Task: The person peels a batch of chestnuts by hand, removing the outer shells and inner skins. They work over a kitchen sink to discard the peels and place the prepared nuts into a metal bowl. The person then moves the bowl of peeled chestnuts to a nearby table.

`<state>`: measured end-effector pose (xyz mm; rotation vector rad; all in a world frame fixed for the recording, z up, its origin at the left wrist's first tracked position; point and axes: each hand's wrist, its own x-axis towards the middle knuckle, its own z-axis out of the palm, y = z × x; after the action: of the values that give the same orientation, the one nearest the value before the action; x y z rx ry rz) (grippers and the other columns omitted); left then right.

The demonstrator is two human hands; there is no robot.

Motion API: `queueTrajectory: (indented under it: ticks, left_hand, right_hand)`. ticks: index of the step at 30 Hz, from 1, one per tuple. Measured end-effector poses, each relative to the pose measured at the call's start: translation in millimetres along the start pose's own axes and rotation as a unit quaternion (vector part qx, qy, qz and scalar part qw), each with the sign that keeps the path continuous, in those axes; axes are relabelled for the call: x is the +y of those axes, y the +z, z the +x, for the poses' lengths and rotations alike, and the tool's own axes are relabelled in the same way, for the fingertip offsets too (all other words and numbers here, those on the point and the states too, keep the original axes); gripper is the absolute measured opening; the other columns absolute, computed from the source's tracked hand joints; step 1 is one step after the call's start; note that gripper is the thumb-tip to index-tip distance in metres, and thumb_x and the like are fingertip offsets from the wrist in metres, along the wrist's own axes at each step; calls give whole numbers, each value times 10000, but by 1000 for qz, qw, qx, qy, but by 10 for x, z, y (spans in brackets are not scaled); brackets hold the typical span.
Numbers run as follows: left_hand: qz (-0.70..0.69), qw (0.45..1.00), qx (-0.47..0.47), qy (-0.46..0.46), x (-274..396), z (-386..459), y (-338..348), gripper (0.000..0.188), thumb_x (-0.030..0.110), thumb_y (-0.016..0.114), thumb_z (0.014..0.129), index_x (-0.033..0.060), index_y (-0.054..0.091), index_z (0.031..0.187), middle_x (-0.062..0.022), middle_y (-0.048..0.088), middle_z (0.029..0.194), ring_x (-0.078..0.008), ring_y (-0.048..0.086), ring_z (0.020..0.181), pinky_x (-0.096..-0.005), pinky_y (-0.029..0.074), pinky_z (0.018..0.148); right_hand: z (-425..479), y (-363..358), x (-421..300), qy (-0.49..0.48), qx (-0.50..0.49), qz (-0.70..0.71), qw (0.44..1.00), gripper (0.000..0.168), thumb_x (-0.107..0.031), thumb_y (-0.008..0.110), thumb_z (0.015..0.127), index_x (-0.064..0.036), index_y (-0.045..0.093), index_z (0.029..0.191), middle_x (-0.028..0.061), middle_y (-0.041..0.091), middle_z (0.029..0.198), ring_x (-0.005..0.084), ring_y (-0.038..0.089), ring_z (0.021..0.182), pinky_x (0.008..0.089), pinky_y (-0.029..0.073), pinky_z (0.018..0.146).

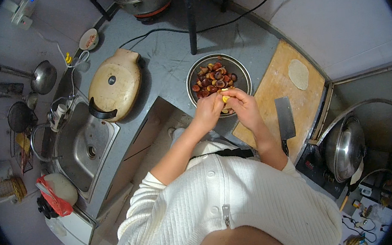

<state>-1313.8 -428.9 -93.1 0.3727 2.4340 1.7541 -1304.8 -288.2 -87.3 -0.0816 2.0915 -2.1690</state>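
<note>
A stainless steel bowl (193, 96) of brown chestnuts (214, 77) sits on the grey countertop before me. Many shells are split, and bits of yellow flesh show among them. Over the bowl's near rim, my left hand (208, 111) and my right hand (243, 106) meet, pinching one yellow peeled or partly peeled chestnut (225, 98) between their fingertips. My fingers hide part of it. Below them, pale pieces (225, 111) lie in the near side of the bowl.
Right of the bowl, a wooden board (267, 115) carries a cleaver (285, 117) and a flat dough round (299, 74). A beige electric griddle (115, 84) and a steel sink (77, 149) are at left. A table leg (191, 22) stands behind the bowl; a lidded wok (345, 148) is at right.
</note>
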Motion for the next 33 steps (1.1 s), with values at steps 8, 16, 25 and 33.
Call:
queueTrajectory:
  ticks: [8,16,25,33]
  left_hand:
    - [9,1000,-20,-6,-57,18,-44,337,235,347,909,-25,511,772,-153,496,588,-255,486,529,-346,388,527]
    - [6,998,-53,-31,-62,51,-27,347,234,343,909,-30,492,741,-178,490,596,-274,464,531,-363,378,533]
    - [49,995,-60,-55,-68,136,32,341,230,365,885,-42,509,738,-226,517,651,-357,524,613,-389,401,579]
    - [77,990,-89,-78,-209,235,80,348,242,374,865,-46,516,729,-240,506,639,-384,514,613,-411,399,584]
  right_hand:
    - [58,-67,21,-112,-5,-190,975,207,-21,642,715,3,618,919,69,570,903,105,563,736,210,465,611]
    - [134,-174,245,-33,-65,-39,997,159,11,624,720,17,542,857,55,521,925,96,546,797,225,470,671]
    - [171,-185,400,-55,-71,66,994,162,86,540,728,13,483,862,61,470,973,108,509,855,224,449,722]
    - [95,-65,653,-54,40,144,987,155,73,535,744,9,486,876,75,506,952,122,523,839,233,449,733]
